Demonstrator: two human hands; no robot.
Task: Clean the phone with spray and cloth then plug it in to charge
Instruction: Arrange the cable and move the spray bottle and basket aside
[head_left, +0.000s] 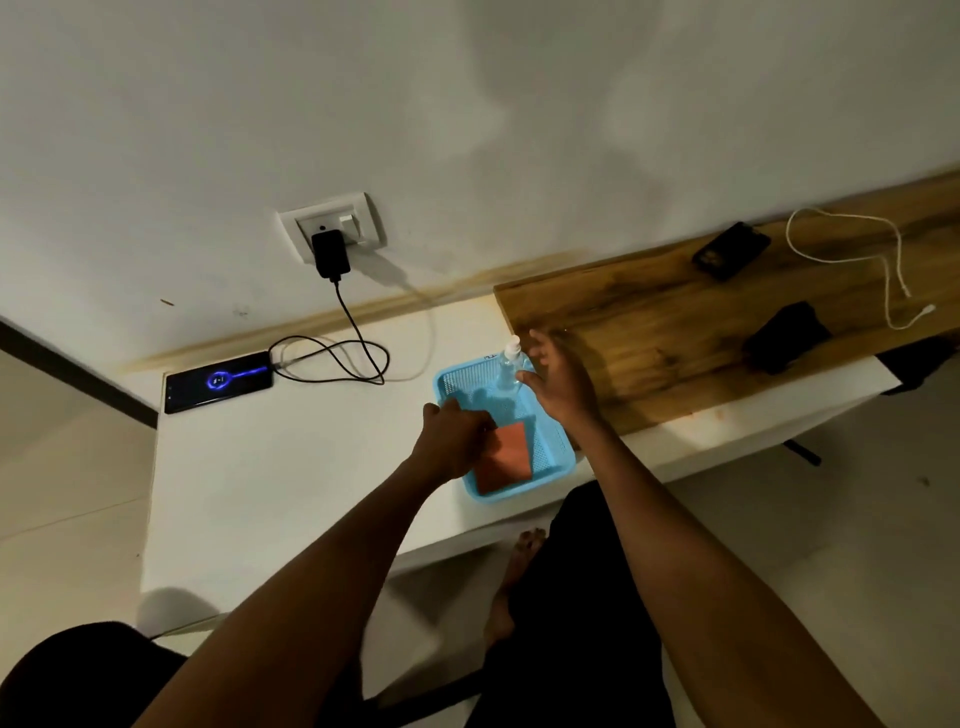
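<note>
The black phone (218, 382) lies flat at the left of the white table, its screen lit with a blue charging animation. A black cable (332, 358) runs from it in loops to a black charger (330, 254) in the wall socket. A blue plastic basket (558, 454) holds a folded orange cloth (511, 457) and an upright clear spray bottle (509, 364). My left hand (452, 434) rests over the cloth's left edge, fingers curled down on it. My right hand (561, 384) is open beside the bottle, fingers spread, not gripping it.
A wooden shelf (675, 332) on the right carries a second dark phone (731, 250), a black object (787, 335) and a loose white cable (893, 270). The wall runs along the table's far edge. My bare foot (511, 587) shows below the table's front edge.
</note>
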